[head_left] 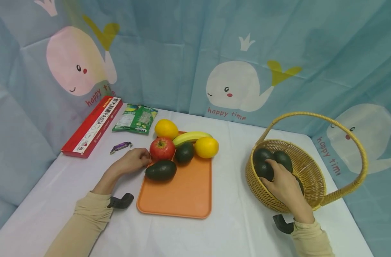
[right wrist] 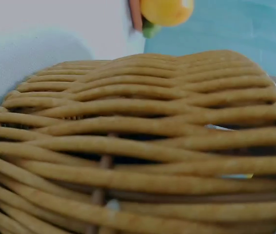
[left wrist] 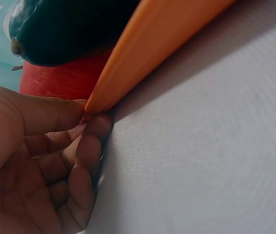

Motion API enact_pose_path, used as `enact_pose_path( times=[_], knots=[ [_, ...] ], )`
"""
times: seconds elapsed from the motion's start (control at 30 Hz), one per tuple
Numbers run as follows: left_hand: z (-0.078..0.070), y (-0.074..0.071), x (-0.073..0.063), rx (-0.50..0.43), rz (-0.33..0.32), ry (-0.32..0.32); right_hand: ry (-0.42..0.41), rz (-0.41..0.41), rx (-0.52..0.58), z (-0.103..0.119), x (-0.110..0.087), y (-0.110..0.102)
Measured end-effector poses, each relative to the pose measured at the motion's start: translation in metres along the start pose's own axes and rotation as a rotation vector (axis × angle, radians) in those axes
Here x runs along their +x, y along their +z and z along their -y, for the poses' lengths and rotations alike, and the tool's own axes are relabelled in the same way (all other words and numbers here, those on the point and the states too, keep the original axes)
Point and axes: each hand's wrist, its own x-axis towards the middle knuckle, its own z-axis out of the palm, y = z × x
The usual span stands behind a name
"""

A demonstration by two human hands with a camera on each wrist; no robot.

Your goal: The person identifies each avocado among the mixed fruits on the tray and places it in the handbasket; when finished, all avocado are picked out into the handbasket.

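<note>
My left hand [head_left: 132, 161] pinches the left rim of an orange tray [head_left: 179, 200] between thumb and fingers, as the left wrist view shows up close. On the tray lie two dark green avocados [head_left: 161, 170], a red pomegranate [head_left: 162, 149], a yellow banana [head_left: 190, 137] and two lemons [head_left: 206, 147], all toward its far half. Over at the right, my right hand [head_left: 283, 185] reaches into a wicker basket [head_left: 256, 189] and holds a dark avocado [head_left: 263, 170] between thumb and fingers. Several avocados sit in that basket. Only woven wicker [right wrist: 143, 146] fills most of the right wrist view, hiding the hand.
A red pasta box [head_left: 92, 126] lies at the back left, beside a green snack bag [head_left: 135, 119]. Nearer is a small purple-wrapped candy [head_left: 121, 146]. The basket's tall handle [head_left: 317, 115] arches up at the right. A blue curtain [head_left: 169, 71] stands behind the white table [head_left: 230, 214].
</note>
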Motion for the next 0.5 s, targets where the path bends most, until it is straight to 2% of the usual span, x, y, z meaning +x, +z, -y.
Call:
enact_pose_path(
  times=[0.27,0.4,0.5],
  knots=[
    [0.0003,0.0006,0.0000,-0.001,0.008,-0.009,-0.003,0.098,-0.054,0.0023,-0.0010,-0.0002],
    [0.0006,0.0005,0.0005,-0.003,0.008,-0.012,-0.005,0.065,-0.052,0.0025,-0.0007,-0.0006],
    [0.0007,0.0001,0.0004,-0.003,0.007,-0.006,-0.012,-0.015,-0.031,0.0079,-0.0003,-0.0026]
  ],
)
